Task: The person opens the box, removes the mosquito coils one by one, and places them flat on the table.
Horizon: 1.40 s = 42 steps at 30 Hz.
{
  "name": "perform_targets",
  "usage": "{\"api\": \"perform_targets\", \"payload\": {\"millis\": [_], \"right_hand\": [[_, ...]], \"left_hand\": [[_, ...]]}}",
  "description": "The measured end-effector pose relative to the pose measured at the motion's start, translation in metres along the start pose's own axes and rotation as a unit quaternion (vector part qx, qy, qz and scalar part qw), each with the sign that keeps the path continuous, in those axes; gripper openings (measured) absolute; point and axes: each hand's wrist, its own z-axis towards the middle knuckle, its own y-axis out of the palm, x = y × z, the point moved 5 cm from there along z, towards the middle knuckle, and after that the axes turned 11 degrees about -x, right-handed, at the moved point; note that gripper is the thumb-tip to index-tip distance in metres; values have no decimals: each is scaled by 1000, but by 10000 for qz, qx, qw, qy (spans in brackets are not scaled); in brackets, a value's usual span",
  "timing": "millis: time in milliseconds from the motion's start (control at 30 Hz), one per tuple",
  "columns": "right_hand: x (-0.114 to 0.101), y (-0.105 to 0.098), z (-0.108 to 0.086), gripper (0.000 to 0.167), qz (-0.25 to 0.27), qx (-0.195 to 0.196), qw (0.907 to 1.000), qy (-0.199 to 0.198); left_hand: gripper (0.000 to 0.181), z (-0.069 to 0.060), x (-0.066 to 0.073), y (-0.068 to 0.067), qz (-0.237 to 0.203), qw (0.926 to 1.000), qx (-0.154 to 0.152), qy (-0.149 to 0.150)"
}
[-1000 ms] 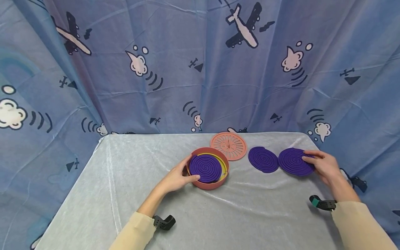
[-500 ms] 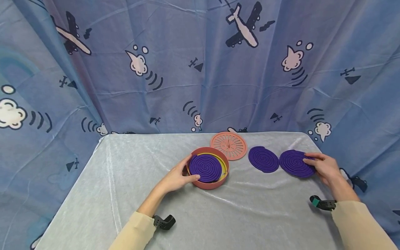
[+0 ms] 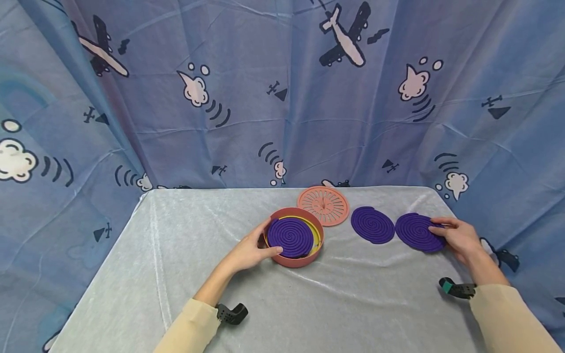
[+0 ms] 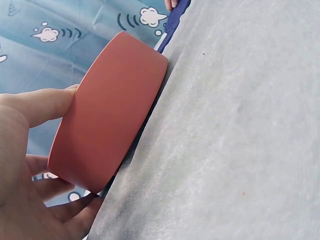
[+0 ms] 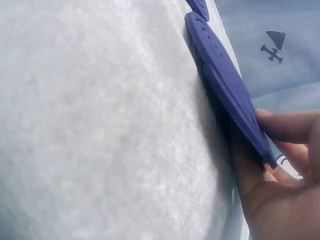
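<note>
A round terracotta-coloured tin point(image 3: 296, 262) stands on the table, with a purple spiral mosquito coil point(image 3: 290, 237) and a yellow ring point(image 3: 316, 235) inside it. My left hand point(image 3: 249, 251) grips the tin at its left side; in the left wrist view the thumb lies at the rim and the other fingers are under the far end. Farther right, my right hand point(image 3: 459, 238) pinches the outer edge of another purple mosquito coil point(image 3: 417, 231). The right wrist view shows this coil point(image 5: 227, 82) tilted, its held edge off the cloth. A third coil point(image 3: 372, 225) lies flat just left of it.
A coral slotted lid point(image 3: 323, 206) lies behind the tin, near the table's back edge. Grey cloth point(image 3: 344, 304) covers the table. A blue curtain point(image 3: 247, 98) printed with planes hangs behind. Black wrist devices point(image 3: 232, 314) sit at both sleeves.
My right hand has lowered slightly toward the table and shifted a little right, bringing its coil along. The left hand and the tin have stayed where they were.
</note>
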Motion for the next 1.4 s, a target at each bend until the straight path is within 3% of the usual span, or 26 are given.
{"api": "perform_targets", "payload": {"millis": [133, 400, 733, 1400], "right_hand": [[0, -2, -1, 62, -100, 88, 9999, -43], [0, -10, -4, 55, -770, 395, 9958, -301], [-5, -13, -10, 45, -640, 617, 9946, -528], [-61, 43, -17, 46, -315, 14, 9869, -1579]], "left_hand": [[96, 0, 0, 0, 2, 10000, -7, 1], [96, -2, 2, -2, 40, 10000, -15, 12], [97, -3, 1, -2, 52, 9999, 14, -124], [96, -1, 2, -1, 29, 10000, 37, -30]]}}
